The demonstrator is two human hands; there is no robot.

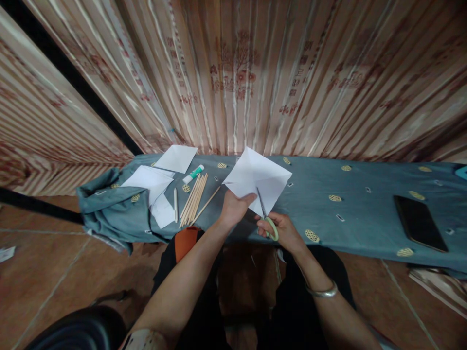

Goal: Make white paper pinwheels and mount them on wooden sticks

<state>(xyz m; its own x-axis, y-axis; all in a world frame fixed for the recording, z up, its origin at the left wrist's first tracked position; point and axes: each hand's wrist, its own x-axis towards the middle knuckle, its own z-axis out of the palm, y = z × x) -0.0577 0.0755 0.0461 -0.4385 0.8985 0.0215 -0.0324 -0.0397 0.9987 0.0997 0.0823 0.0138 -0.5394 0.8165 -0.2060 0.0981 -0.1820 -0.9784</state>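
Note:
My left hand (235,206) grips a square sheet of white paper (251,167) by its lower left side, thumb on top. A slit shows at the sheet's left corner. In my right hand (280,231) is a pair of scissors (272,228) with light green handles. The blades (260,199) point up and away from me and lie at the sheet's lower corner. Whether the blades are fully closed on the paper is hard to make out. The sheet is held above the cloth-covered bench.
Left of the sheet lie several wooden sticks (193,199), a white pencil-like stick (175,205), a green-and-white glue stick (193,173) and more white paper (146,177). A black phone (419,222) rests on the blue-green cloth (357,194) at right. A patterned curtain (270,73) hangs behind.

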